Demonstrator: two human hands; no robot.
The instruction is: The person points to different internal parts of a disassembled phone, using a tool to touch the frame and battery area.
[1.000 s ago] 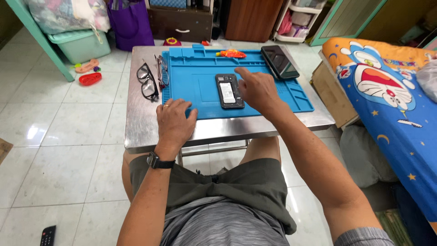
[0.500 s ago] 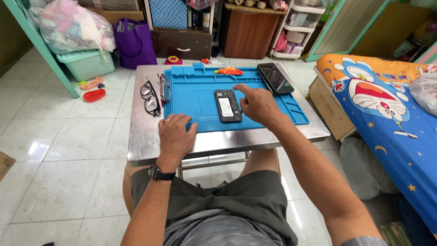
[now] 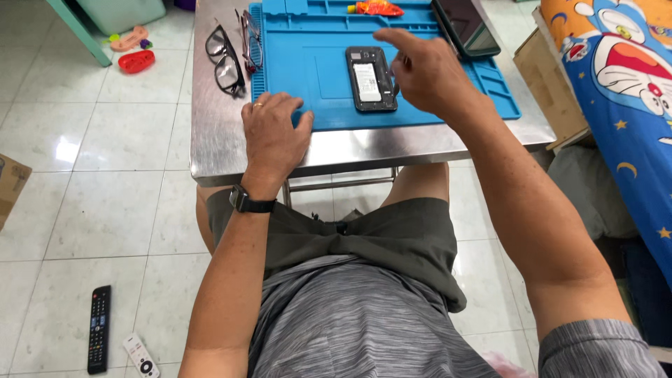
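A black phone [image 3: 371,78] with its back cover off lies on a blue work mat [image 3: 315,70] on a steel table [image 3: 217,140]. My right hand [image 3: 423,70] hovers at the phone's right edge, index finger stretched out over it, the other fingers curled; I cannot see anything held in it. My left hand [image 3: 273,136] rests flat on the table's front edge, fingertips on the mat's near left corner, holding nothing. It wears a ring and a black wristwatch.
Black-rimmed glasses [image 3: 224,59] lie left of the mat. A second dark phone [image 3: 465,28] sits at the mat's far right, an orange-red tool [image 3: 374,8] at the back. Two remote controls [image 3: 99,329] lie on the tiled floor. A cartoon-print bedspread [image 3: 616,77] is at right.
The camera has tilted down and closer. My right hand has lifted slightly off the phone toward its right side. My left hand stays on the table's edge.
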